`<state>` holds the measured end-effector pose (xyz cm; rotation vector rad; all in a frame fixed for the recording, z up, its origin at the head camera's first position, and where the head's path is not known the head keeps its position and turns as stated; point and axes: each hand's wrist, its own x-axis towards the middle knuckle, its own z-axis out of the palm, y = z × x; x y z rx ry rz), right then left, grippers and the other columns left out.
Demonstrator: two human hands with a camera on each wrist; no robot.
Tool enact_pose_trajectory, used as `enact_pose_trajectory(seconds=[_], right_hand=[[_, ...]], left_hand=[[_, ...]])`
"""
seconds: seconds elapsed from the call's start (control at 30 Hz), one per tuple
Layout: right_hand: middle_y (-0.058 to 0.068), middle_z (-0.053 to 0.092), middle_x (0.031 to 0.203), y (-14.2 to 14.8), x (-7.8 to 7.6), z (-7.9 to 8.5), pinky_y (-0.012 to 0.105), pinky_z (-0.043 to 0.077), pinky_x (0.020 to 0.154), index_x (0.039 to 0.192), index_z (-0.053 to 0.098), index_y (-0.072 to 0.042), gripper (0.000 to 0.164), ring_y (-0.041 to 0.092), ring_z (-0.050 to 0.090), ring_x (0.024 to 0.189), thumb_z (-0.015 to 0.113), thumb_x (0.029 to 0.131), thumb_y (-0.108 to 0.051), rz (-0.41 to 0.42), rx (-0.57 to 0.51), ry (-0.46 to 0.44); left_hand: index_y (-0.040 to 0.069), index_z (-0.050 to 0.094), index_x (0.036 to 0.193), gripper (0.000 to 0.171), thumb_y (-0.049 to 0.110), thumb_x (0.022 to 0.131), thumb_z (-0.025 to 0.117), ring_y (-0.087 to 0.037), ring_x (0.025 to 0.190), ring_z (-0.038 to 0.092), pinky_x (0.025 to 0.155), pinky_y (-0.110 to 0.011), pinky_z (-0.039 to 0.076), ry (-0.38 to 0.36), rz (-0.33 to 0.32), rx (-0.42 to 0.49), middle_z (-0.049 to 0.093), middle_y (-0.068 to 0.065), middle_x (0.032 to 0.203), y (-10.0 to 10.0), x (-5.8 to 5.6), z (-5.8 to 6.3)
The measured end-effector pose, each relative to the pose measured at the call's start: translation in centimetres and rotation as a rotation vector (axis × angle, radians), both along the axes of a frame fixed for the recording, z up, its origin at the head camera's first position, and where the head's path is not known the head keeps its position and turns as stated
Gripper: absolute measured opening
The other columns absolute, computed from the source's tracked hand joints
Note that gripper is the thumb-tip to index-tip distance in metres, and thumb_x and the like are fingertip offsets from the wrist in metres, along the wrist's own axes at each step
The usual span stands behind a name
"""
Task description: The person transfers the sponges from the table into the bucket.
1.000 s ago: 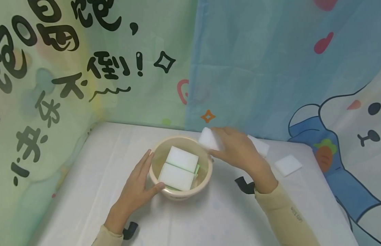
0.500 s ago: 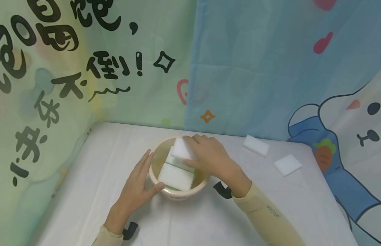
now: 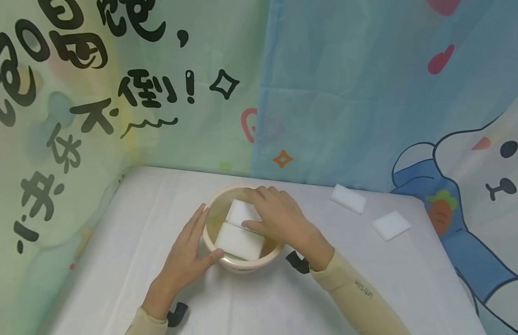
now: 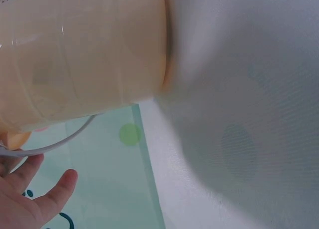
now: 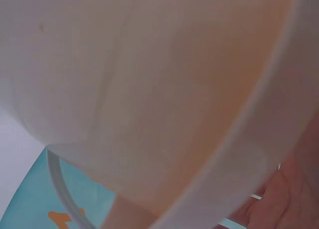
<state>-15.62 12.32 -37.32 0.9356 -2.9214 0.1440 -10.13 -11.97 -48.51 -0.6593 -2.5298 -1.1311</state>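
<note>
A cream plastic bucket stands on the table, with its pale bail handle hanging at its side. Inside lie white rectangular sponges, with some green showing at the lower edge. My left hand rests against the bucket's left side, its fingers extended and the thumb on the near rim. My right hand reaches over the right rim into the bucket, thumb and fingers spread above the sponges. The sponge it carried is out of sight, so whether it still holds one is hidden.
Two more white sponges, a farther one and a nearer one, lie on the white-covered table to the right. A printed cloth backdrop hangs behind the table's far edge.
My right hand has moved left from outside the right rim and down into the bucket with a white sponge, which no longer shows between its fingers. The left hand stays put.
</note>
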Motion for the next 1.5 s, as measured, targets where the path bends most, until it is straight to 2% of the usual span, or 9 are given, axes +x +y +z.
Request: enact_pose_trajectory(seconds=[0.2, 0.47, 0.6, 0.97, 1.3, 1.5], right_hand=[[0.012, 0.062, 0.126, 0.9, -0.1, -0.1, 0.047, 0.052, 0.085, 0.143, 0.053, -0.007, 0.067, 0.032, 0.06, 0.109, 0.073, 0.091, -0.045, -0.005, -0.007, 0.018], [0.018, 0.063, 0.124, 4.2, -0.5, -0.1, 0.053, 0.052, 0.085, 0.137, 0.056, 0.0, 0.05, 0.038, 0.06, 0.111, 0.063, 0.1, -0.031, -0.045, -0.116, 0.09], [0.02, 0.061, 0.13, 6.3, -0.8, -0.2, 0.054, 0.05, 0.091, 0.139, 0.055, 0.001, 0.049, 0.039, 0.058, 0.116, 0.06, 0.102, -0.03, -0.118, -0.149, 0.042], [0.026, 0.056, 0.135, 11.9, -0.7, -0.8, 0.062, 0.045, 0.095, 0.139, 0.053, 0.002, 0.052, 0.045, 0.052, 0.122, 0.062, 0.1, -0.03, -0.307, -0.178, -0.023], [0.03, 0.056, 0.131, 16.9, -0.9, -2.2, 0.063, 0.043, 0.097, 0.14, 0.048, 0.008, 0.054, 0.048, 0.052, 0.12, 0.059, 0.101, -0.028, -0.413, -0.216, -0.104], [0.033, 0.054, 0.131, 19.9, -1.9, -4.1, 0.065, 0.042, 0.096, 0.138, 0.048, 0.01, 0.053, 0.049, 0.051, 0.117, 0.065, 0.097, -0.019, -0.437, -0.254, -0.093]], left_hand=[[0.015, 0.02, 0.161, 0.095, 0.076, 0.092, 0.043, -0.033, 0.147, 0.027, 0.111, -0.06, 0.032, 0.009, 0.006, 0.007, 0.019, -0.007, 0.165, 0.0, 0.1, 0.1], [0.013, 0.021, 0.161, 0.096, 0.077, 0.092, 0.043, -0.033, 0.146, 0.028, 0.111, -0.059, 0.032, 0.014, 0.014, -0.002, 0.024, -0.014, 0.163, 0.1, 0.1, 0.0], [0.013, 0.021, 0.161, 0.096, 0.077, 0.092, 0.043, -0.033, 0.146, 0.028, 0.111, -0.059, 0.032, 0.022, 0.014, -0.003, 0.022, -0.011, 0.164, 0.1, 0.1, 0.0], [0.014, 0.021, 0.161, 0.095, 0.076, 0.092, 0.043, -0.033, 0.147, 0.027, 0.111, -0.059, 0.031, 0.009, 0.011, -0.007, 0.02, -0.008, 0.165, 0.1, 0.2, 0.1], [0.015, 0.02, 0.161, 0.095, 0.075, 0.092, 0.046, -0.032, 0.147, 0.027, 0.112, -0.059, 0.031, -0.015, 0.01, -0.011, 0.021, -0.009, 0.165, 0.1, 0.2, 0.2], [0.016, 0.02, 0.161, 0.095, 0.075, 0.092, 0.046, -0.032, 0.147, 0.027, 0.112, -0.059, 0.031, -0.02, 0.008, -0.012, 0.02, -0.007, 0.165, 0.2, 0.2, 0.4]])
